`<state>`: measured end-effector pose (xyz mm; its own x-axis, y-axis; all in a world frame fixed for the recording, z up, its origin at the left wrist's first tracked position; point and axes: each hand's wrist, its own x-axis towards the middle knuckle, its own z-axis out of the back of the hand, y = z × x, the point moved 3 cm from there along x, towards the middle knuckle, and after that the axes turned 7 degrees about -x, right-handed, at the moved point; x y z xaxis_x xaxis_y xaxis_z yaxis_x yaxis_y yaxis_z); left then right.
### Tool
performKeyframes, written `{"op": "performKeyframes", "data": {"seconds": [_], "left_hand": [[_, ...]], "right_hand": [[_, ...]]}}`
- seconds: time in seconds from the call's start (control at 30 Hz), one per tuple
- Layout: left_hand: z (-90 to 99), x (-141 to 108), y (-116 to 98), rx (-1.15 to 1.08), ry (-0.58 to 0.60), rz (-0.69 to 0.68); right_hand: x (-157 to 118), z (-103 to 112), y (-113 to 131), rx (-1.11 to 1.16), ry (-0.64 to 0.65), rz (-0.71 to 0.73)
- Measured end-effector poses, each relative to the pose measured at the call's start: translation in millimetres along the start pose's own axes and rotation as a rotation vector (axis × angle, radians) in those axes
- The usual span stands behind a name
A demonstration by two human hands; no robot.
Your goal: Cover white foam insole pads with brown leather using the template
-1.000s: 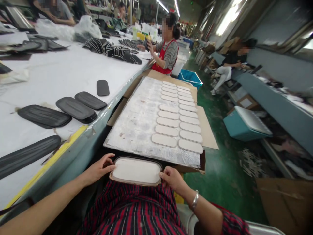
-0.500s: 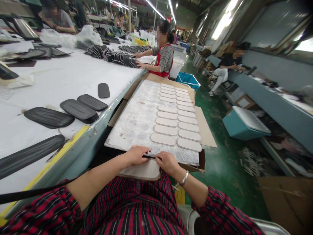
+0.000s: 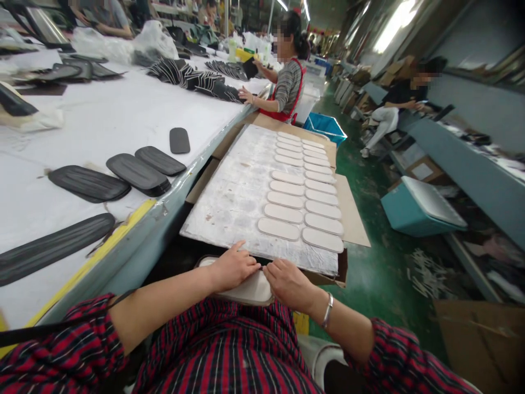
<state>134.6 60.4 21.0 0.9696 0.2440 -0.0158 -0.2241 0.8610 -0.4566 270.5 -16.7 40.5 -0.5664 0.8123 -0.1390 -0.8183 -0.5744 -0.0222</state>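
Note:
Close to my body lies a pale rounded piece [image 3: 250, 291] with a dark edge. My left hand [image 3: 235, 267] rests over its far edge, fingers bent toward the right. Beside it, my right hand [image 3: 287, 280] has its fingers curled at the piece's right end, and the fingertips of both hands nearly meet. Whatever the fingers pinch is too small to make out. Just beyond the hands, a whitish board [image 3: 225, 208] on a cardboard box carries two columns of pale oval pieces [image 3: 279, 229] on its right half.
On the left, a white table [image 3: 82, 131] bears dark oval pieces [image 3: 137, 172] and a long dark strip [image 3: 57, 249]. A person in a red apron [image 3: 289, 82] works beyond the board. A blue bin [image 3: 324, 127], a teal box [image 3: 422, 205] and a seated person [image 3: 385, 115] are at right.
My left hand has shifted right over the pale piece, closer to my right hand. The view has tilted down slightly. The person in the apron has lifted a dark piece.

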Motion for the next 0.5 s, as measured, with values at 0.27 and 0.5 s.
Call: {"op": "performKeyframes", "data": {"seconds": [0.27, 0.5], "left_hand": [[39.5, -73, 92, -0.678, 0.025, 0.44], [39.5, -102, 107, -0.477, 0.015, 0.625]], "right_hand": [[45, -1, -43, 0.553, 0.028, -0.246], [108, -3, -8, 0.55, 0.026, -0.078]]}}
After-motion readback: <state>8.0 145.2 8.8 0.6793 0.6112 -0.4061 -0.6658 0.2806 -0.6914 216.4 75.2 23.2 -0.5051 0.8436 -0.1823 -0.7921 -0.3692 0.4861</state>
